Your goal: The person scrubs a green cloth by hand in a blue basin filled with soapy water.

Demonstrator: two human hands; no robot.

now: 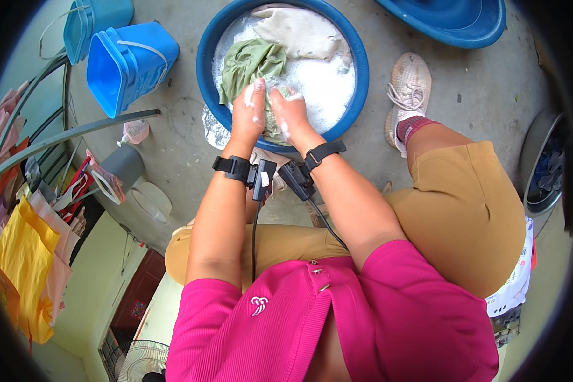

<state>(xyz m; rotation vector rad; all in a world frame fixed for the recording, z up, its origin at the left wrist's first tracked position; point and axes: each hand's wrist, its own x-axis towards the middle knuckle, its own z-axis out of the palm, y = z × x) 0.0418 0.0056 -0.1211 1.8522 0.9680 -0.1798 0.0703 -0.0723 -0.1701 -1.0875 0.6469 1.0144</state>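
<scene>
Inside a round blue basin (361, 70) of white suds lies a wet green cloth (253, 62), bunched up on the basin's left side. My left hand (248, 111) is closed on this cloth near the basin's front rim. Close beside it, my right hand (289, 116) also grips the cloth, and part of it hangs down between the two hands. Foam clings to both thumbs; the fingertips are hidden under the hands and cloth. Beyond the green piece, a whitish cloth (299, 32) floats in the suds at the back.
A second blue basin (465, 22) stands at the far right. Blue buckets (137, 63) are at the far left, near a metal rack (76, 132) with hanging clothes and bags. A metal tub (531, 165) sits at the right. Foam (215, 130) has spilled on the floor beside the basin.
</scene>
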